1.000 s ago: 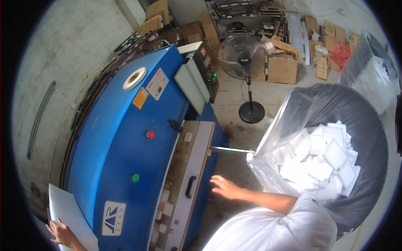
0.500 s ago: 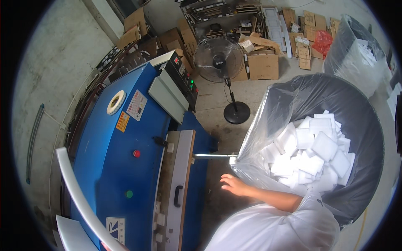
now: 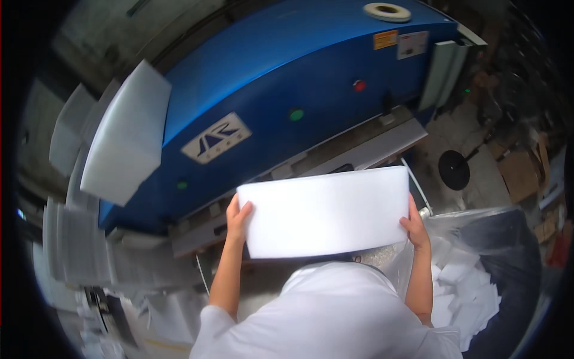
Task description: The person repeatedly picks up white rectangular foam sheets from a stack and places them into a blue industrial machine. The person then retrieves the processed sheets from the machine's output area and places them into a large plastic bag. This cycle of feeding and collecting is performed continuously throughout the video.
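Between my two hands I hold a white foam sheet (image 3: pixel 329 212), wide and rectangular, in front of my chest. My left hand (image 3: pixel 238 216) grips its left edge with the thumb on the upper face. At the opposite edge my right hand (image 3: pixel 415 224) has the same grip, its fingers partly hidden behind the foam. Just beyond the sheet stands a blue machine (image 3: pixel 257 107) with a long front ledge (image 3: pixel 382 146); the sheet covers part of that ledge.
Large white foam blocks (image 3: pixel 128 131) stand at the left end of the machine. To the right is a dark lined bin (image 3: pixel 508 251) with square white foam pieces (image 3: pixel 463 287). A fan base (image 3: pixel 454 170) stands on the floor at the far right.
The view has swung left along the machine. My right hand, empty before beside the bin, now holds the foam sheet, and my left hand has come into full view on it.
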A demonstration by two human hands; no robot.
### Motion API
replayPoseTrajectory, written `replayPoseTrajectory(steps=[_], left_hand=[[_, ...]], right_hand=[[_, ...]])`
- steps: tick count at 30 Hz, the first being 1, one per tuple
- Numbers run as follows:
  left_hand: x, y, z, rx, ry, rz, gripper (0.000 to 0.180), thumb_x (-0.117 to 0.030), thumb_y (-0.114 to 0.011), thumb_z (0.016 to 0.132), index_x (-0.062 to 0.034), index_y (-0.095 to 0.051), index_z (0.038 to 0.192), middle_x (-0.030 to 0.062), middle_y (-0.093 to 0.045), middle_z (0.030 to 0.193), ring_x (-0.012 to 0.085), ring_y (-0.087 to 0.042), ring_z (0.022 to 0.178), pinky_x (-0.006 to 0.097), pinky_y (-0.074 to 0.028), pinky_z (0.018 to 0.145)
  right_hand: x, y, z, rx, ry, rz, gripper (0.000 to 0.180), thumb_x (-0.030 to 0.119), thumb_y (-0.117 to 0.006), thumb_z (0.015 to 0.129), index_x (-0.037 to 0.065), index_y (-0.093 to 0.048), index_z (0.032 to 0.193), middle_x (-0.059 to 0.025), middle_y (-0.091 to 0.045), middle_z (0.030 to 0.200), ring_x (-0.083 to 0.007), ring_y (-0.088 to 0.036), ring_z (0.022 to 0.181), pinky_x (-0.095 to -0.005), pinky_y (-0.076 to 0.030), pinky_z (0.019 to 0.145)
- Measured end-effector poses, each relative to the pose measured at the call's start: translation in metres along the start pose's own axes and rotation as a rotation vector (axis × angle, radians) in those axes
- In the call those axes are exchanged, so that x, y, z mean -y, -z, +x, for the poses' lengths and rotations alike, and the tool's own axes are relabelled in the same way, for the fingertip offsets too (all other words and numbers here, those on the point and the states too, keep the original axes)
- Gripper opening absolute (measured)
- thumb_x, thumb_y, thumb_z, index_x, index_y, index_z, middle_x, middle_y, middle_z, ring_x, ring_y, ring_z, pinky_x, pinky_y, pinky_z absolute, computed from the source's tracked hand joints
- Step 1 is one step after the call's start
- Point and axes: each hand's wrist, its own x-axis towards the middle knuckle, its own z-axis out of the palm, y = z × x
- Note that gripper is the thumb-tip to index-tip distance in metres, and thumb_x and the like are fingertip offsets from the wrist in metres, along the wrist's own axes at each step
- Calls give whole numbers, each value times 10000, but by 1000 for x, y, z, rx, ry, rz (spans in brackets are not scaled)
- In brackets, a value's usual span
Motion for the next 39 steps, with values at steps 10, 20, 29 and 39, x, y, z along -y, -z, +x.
replayPoseTrajectory(steps=[10,20,29,39], left_hand=[[113,84,-16,-364,171,574,389,-319,-609,957,49,-619,1081,142,-653,859,230,-660,770,324,-516,695],[204,192,-8,-575,109,1632,456,-276,-615,921,1,-537,1275,218,-492,1330,405,-413,1229,555,-332,971],[226,195,-6,-575,85,1497,523,-252,-656,880,5,-469,1295,237,-391,1371,433,-352,1261,560,-291,1022],[245,221,44,-589,31,1209,767,-375,-640,922,46,-281,1453,326,-194,1496,516,-159,1396,615,-205,1121]], right_hand=[[-57,60,-21,-630,-43,-22,754,194,-643,925,-8,-234,1524,-148,-421,1474,-256,-454,1303,-366,-346,1094],[-87,121,-26,-1018,56,-89,619,200,-577,953,8,-328,1485,-169,-482,1405,-284,-518,1230,-402,-402,1034],[-142,98,13,-1001,55,-182,590,174,-548,982,-5,-311,1491,-161,-482,1404,-260,-517,1217,-371,-406,1013],[-188,55,152,-645,-83,-163,637,271,-527,1016,0,-235,1512,-150,-417,1454,-219,-426,1299,-363,-369,1061]])
